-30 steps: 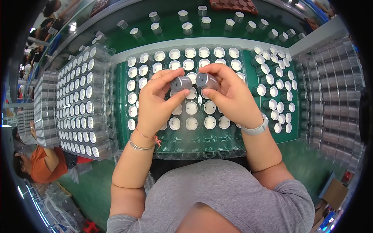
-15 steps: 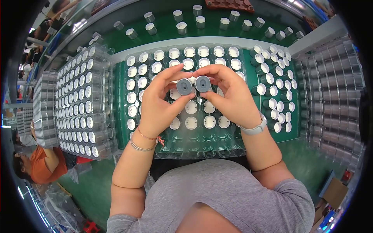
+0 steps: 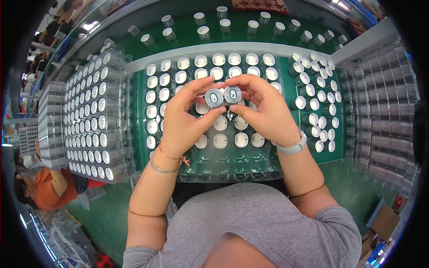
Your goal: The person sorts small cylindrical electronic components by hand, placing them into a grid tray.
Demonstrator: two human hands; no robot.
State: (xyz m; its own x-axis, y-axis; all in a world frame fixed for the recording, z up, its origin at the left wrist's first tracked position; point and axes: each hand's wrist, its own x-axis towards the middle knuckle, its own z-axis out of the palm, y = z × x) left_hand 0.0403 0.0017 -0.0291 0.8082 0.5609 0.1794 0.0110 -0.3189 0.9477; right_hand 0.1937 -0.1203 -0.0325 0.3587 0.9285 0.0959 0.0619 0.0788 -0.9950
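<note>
Side by side over the clear plastic tray (image 3: 210,166), two short silver cylinders with grey end faces are held up. My left hand (image 3: 183,114) is closed round the left cylinder (image 3: 214,98), thumb below and fingers above. The right cylinder (image 3: 233,94) sits the same way between the thumb and fingers of my right hand (image 3: 266,109). Both end faces point up at me and show a pale oval mark. Under my hands, rows of white-topped cylinders (image 3: 219,141) fill much of the tray; its nearest pockets hold none.
Loose white-topped cylinders (image 3: 314,104) stand on the green surface at the right. Stacked filled trays (image 3: 91,118) rise at the left, more stacked trays (image 3: 380,111) at the right. Beyond the grey rail, cylinders stand on a green belt (image 3: 187,42). A person in orange (image 3: 56,190) is at far left.
The two held cylinders have tilted slightly, and their end faces now show pale oval marks instead of plain dark grey. On the back belt the cylinders have shifted left. My hands have barely moved.
</note>
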